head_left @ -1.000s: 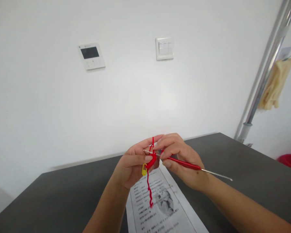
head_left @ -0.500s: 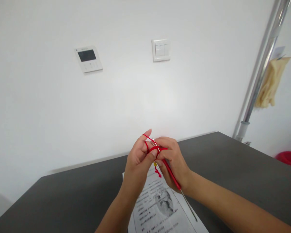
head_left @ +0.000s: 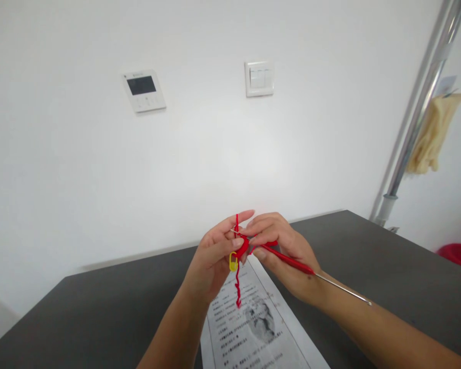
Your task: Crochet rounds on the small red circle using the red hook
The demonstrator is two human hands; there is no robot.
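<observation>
My left hand (head_left: 215,251) pinches a small piece of red crochet work (head_left: 242,248) between thumb and fingers. Red yarn (head_left: 237,221) runs over its raised index finger. A yellow stitch marker (head_left: 233,261) hangs from the work, and a red yarn tail (head_left: 237,292) dangles below it. My right hand (head_left: 282,246) is closed around a crochet hook (head_left: 292,261) with a red grip and metal ends. One end reaches the yarn by my left fingers; the other points down to the right, over my forearm. Fingers partly hide the stitches.
A printed sheet (head_left: 249,333) with a dark picture lies under my hands on the dark grey table (head_left: 130,307). Behind stands a white wall with a panel (head_left: 144,91) and a light switch (head_left: 259,79). At right are a metal pole (head_left: 417,110), a hanging yellowish cloth (head_left: 434,136) and a red basin (head_left: 459,254).
The hook has swung from steep to a flatter slant, and my right hand has turned with it. The left hand has tilted, bringing the yellow marker and yarn tail into clearer view.
</observation>
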